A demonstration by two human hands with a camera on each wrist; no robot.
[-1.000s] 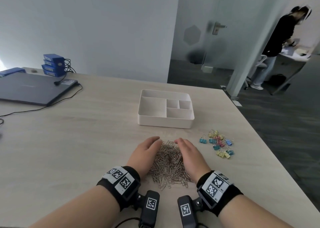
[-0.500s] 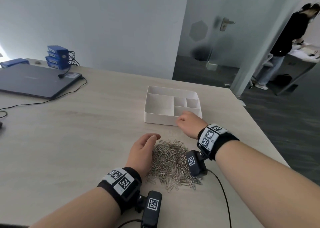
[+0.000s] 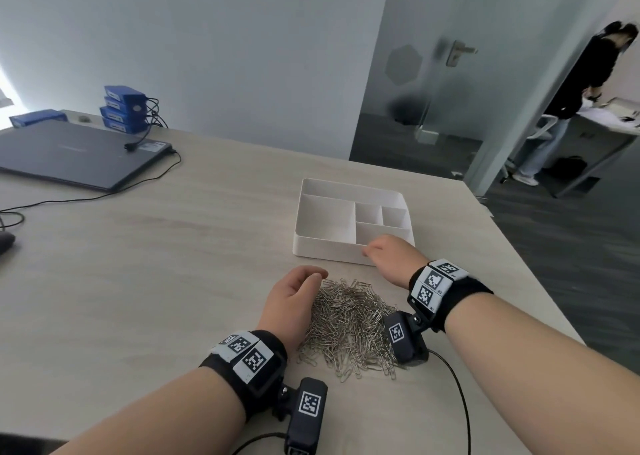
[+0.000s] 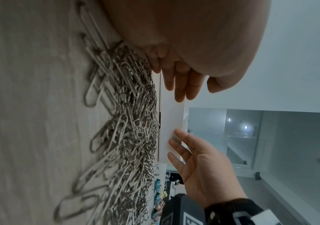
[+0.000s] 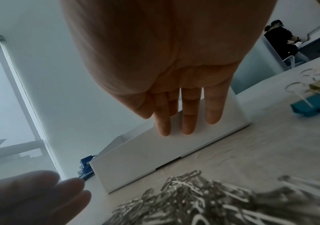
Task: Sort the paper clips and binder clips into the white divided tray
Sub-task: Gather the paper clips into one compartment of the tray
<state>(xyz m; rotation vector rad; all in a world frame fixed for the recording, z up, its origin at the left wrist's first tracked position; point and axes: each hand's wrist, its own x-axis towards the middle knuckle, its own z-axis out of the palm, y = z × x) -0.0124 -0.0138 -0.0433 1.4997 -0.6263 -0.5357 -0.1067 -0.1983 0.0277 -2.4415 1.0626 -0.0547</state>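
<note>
A white divided tray (image 3: 325,252) stands on the table, all its compartments bare. In front of it lies a heap of silver paper clips (image 3: 349,326). My left hand (image 3: 313,276) rests against the heap's left side, fingers loosely extended and holding nothing. My right hand (image 3: 372,250) reaches over the heap, its straight fingers (image 5: 186,121) against the tray's near wall (image 5: 151,155) toward the right end. The coloured binder clips (image 4: 160,193) lie right of the heap and my right arm hides them in the head view. A teal one (image 5: 313,105) shows in the right wrist view.
A closed laptop (image 3: 69,153) with cables and a stack of blue boxes (image 3: 123,111) sit at the table's far left. The table's right edge (image 3: 519,253) runs just beyond the tray. A person (image 3: 571,101) stands at a desk behind the glass door.
My right hand left the right side of the paper clip heap and moved forward to the tray's near wall. The left hand stayed beside the heap.
</note>
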